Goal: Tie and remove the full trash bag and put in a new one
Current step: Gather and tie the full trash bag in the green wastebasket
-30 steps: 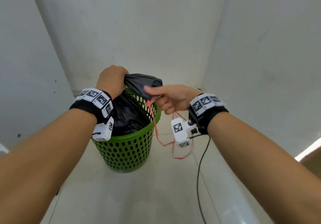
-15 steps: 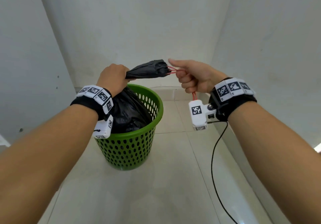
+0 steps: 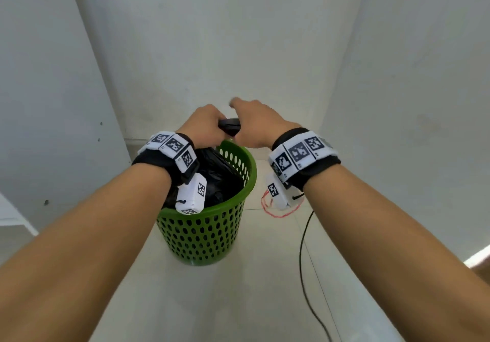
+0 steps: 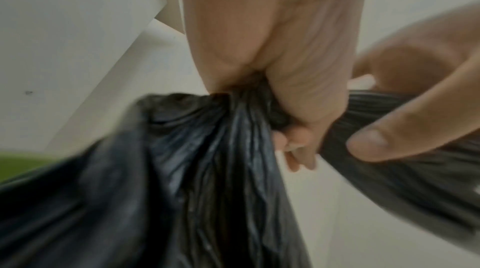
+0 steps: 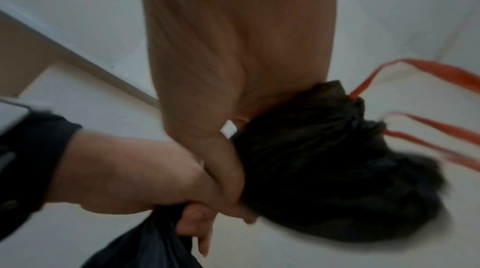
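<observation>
A black trash bag (image 3: pixel 220 180) sits in the green perforated basket (image 3: pixel 201 233) on the floor. My left hand (image 3: pixel 206 127) grips the bag's gathered neck (image 4: pixel 233 112) in a fist above the basket rim. My right hand (image 3: pixel 252 121) is pressed close against the left one and holds the bunched top of the bag (image 5: pixel 324 180), its thumb (image 4: pixel 389 138) lying over the plastic. The red drawstring (image 5: pixel 428 71) trails loose from the bag's mouth and hangs under my right wrist (image 3: pixel 265 203). From the head view the fingertips of both hands are hidden.
White walls close in on the left, back and right of the basket. A black cable (image 3: pixel 302 249) runs from my right wrist down across the pale tiled floor (image 3: pixel 238 302) to the right of the basket.
My right hand, which was pulling the red drawstring out to the right, has come back against my left hand and now holds the bag's top. The drawstring hangs slack.
</observation>
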### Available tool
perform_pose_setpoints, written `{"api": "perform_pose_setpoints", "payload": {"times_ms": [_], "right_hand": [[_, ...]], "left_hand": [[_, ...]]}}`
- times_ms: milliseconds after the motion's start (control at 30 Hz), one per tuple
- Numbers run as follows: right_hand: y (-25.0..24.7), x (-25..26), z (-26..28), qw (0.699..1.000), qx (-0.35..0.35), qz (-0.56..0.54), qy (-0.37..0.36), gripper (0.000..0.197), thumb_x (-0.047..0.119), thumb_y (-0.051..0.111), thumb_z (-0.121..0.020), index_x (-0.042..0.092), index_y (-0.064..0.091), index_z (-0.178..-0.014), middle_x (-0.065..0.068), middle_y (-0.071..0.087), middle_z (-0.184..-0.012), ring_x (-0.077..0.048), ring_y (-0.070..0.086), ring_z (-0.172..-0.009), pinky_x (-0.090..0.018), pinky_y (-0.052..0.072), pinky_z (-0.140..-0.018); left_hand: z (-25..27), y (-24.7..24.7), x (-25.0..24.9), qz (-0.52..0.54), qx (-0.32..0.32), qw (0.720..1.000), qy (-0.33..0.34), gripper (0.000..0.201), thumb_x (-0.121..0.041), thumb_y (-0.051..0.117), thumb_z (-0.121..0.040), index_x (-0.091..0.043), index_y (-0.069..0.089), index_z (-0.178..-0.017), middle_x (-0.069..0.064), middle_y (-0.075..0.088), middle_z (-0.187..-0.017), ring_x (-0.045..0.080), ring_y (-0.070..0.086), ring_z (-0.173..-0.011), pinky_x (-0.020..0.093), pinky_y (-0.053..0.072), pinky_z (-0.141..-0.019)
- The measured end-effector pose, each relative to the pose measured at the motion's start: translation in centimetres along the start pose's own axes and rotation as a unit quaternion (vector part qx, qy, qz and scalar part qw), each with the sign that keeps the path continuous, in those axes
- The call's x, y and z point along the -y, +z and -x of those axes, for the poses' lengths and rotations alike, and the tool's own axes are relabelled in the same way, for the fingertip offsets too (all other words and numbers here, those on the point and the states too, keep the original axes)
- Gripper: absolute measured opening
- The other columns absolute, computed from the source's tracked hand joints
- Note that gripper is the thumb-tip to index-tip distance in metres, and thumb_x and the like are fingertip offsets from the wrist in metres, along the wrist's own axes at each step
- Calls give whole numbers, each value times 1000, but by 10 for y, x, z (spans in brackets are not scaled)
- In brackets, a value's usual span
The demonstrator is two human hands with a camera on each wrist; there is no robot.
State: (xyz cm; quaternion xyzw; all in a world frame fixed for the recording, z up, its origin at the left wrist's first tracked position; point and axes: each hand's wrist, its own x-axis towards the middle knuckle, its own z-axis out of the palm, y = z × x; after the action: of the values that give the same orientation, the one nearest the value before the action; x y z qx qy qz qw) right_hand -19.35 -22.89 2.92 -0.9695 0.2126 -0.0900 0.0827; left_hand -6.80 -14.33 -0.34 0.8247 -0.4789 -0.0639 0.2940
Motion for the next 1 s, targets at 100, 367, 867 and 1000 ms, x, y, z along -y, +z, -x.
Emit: {"api": "perform_pose_setpoints", "payload": {"times_ms": [100, 367, 867, 1000], "right_hand": [[4, -9, -6, 994, -30, -101, 15, 20, 5, 55, -86, 4, 70, -98, -13, 69, -92, -32, 66, -89, -34, 50, -65], [43, 8, -37, 979, -154, -135, -1, 17, 4, 47, -90, 11, 59, -99, -9, 65, -90, -32, 59, -80, -35, 40, -62], [142, 9, -40, 996, 5, 88, 18, 19, 13, 47, -97, 8, 47, -116, -12, 67, -112, -35, 65, -100, -41, 37, -77], [135, 6, -42, 998, 61, 10, -18, 28, 26, 42, -103, 4, 53, -116, -18, 63, -119, -37, 62, -102, -37, 40, -74]], "left_hand": [[11, -1, 22, 183, 71, 981, -8, 31, -16, 90, -69, -5, 70, -90, 11, 76, -81, 15, 69, -68, 24, 54, -71], [23, 25, 63, 470, 96, 859, -181, 36, 6, 40, -82, 0, 76, -85, 15, 76, -100, 38, 68, -102, 39, 51, -100], [5, 44, 96, 809, 20, 532, -248, 23, -17, 37, -95, -10, 55, -82, -3, 51, -67, 16, 55, -53, 33, 46, -77], [-2, 47, 101, 811, -10, 525, -257, 35, -18, 33, -104, 0, 63, -100, 12, 72, -91, 20, 70, -73, 26, 53, -69]]}}
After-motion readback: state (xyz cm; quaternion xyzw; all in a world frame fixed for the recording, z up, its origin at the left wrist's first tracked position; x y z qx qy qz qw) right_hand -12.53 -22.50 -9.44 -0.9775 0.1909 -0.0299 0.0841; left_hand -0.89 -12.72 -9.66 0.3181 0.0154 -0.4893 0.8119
